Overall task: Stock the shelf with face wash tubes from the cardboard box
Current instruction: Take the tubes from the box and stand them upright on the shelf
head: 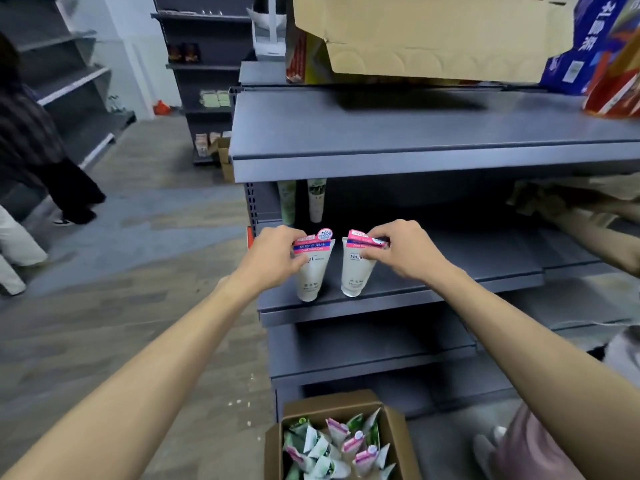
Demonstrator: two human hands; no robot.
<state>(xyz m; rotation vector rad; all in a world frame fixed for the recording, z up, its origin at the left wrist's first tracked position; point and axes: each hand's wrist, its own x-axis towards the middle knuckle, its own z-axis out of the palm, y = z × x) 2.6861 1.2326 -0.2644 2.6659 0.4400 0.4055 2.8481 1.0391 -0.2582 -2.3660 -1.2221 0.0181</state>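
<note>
Left hand [273, 256] and right hand [403, 249] each pinch the pink crimped top of a white face wash tube [311, 268] [356, 268] standing cap-down at frame centre on the grey metal shelf [450, 271] edge (narrow caps, so uneven release likely topples one toward the brown cardboard box [391, 431] below).

Even indoor light, dim shelf recesses, soft blur, wide-angle edge bending

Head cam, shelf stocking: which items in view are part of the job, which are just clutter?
Job:
left hand on left white tube
right hand on right white tube
middle shelf
open floor box of tubes

Clutter:
large cardboard box on top
blue carton
green tubes at shelf back
</note>
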